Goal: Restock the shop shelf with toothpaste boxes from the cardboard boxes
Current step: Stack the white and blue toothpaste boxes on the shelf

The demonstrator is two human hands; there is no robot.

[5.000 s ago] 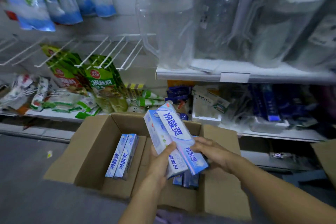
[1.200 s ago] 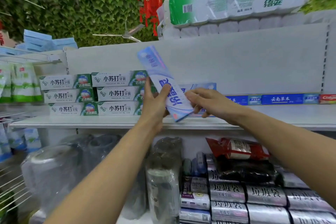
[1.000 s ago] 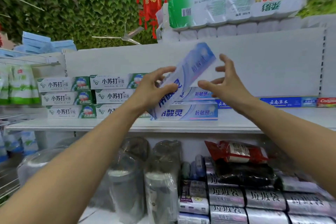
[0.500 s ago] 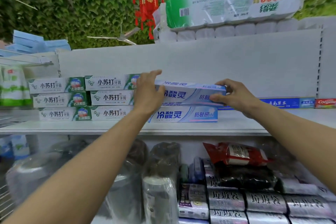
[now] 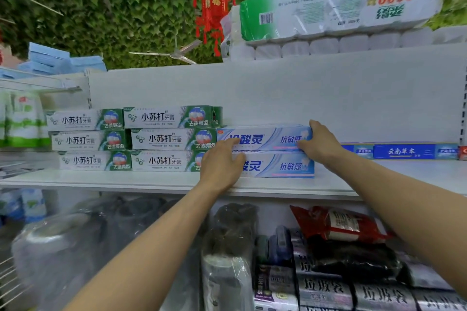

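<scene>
Two light-blue toothpaste boxes lie stacked lengthwise on the white shelf (image 5: 126,179). The upper toothpaste box (image 5: 265,137) rests on the lower toothpaste box (image 5: 278,165). My left hand (image 5: 222,164) lies flat against the left ends of both boxes, fingers touching their front faces. My right hand (image 5: 319,142) grips the right end of the upper box, thumb on the front and fingers over the top. The cardboard box is out of view.
A stack of green-and-white toothpaste boxes (image 5: 161,139) stands directly left of the blue ones. Dark-blue boxes (image 5: 404,151) lie along the back on the right. A toilet-paper pack (image 5: 341,7) sits on top. Wrapped jugs (image 5: 55,247) and bag rolls (image 5: 323,290) fill the shelf below.
The second blue box went from tilted in my hands to lying flat on the first one. My left hand dropped from its top edge to the boxes' front faces.
</scene>
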